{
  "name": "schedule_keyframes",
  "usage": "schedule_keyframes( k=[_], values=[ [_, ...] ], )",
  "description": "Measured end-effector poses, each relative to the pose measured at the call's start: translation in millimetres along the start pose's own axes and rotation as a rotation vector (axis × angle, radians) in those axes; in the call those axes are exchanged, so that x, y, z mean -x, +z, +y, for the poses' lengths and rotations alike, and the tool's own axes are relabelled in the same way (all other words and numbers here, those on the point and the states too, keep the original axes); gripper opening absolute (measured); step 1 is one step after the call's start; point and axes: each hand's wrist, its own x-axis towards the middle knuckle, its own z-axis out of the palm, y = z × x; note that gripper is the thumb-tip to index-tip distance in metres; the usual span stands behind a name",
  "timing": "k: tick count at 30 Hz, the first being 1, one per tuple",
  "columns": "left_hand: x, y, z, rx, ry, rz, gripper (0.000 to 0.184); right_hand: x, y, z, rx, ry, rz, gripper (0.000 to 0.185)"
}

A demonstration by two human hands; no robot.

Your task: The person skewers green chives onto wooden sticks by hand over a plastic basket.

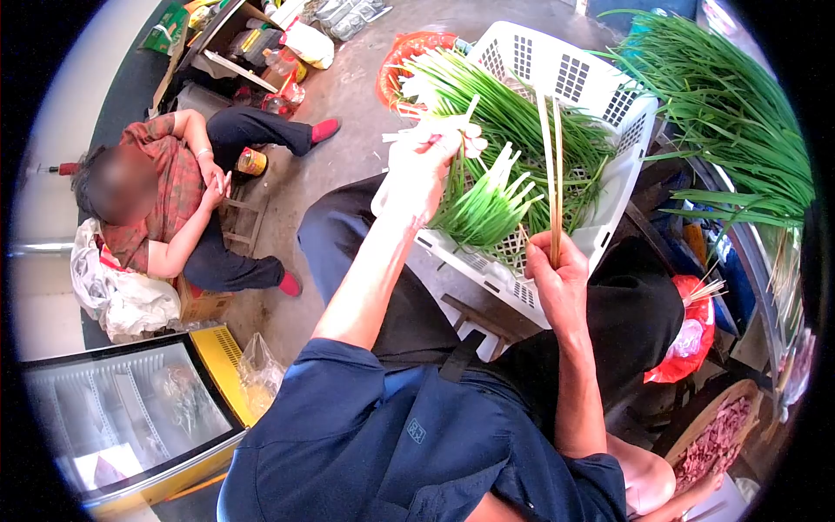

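the left hand [417,170] is up near the top middle of the frame. its fingers are closed in a pinch on some pale stalk bits [470,111], and they stick out past the fingertips. it is hard to tell how many there are. the right hand [561,271] is lower, just right of the middle. its thumb and fingers are closed on thin sticks [558,178] that point up.

the long green stalks [531,113] lie in the white basket [642,113], in the upper middle of the frame. a short bunch [487,210] with light tips is in the basket too, between the two hands. more long greens [731,104] are in a big heap at the upper right.

right now, it looks like the hands are sorting or gathering stalks, with the sticks held ready. a good move from here calls for a soft pinch on the left, so the stalks do not get squashed, and a firm grip on the right, so the sticks do not slip or poke the greens.
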Motion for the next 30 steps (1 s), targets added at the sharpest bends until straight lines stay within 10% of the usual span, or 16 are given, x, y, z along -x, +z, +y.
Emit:
schedule_keyframes(
  k=[18,23,25,30],
  values=[
    [22.7,19.6,-25.9,-0.074,-0.247,-0.045,0.037,-0.2,-0.6,1.9,0.002,-0.003,0.038,0.006],
    [9.4,-36.5,-29.5,-0.733,0.118,0.097,0.013,-3.3,-2.0,-2.0,0.015,0.002,0.067,0.007],
    [1.7,-59.3,-8.9,-1.343,0.682,0.206,0.017,-2.2,-2.6,-3.1,-0.049,0.02,0.073,0.007],
    [-9.5,-70.5,15.2,-1.627,0.748,0.283,0.019,-2.2,-0.8,-4.6,0.002,0.009,0.058,0.008]
  ],
)
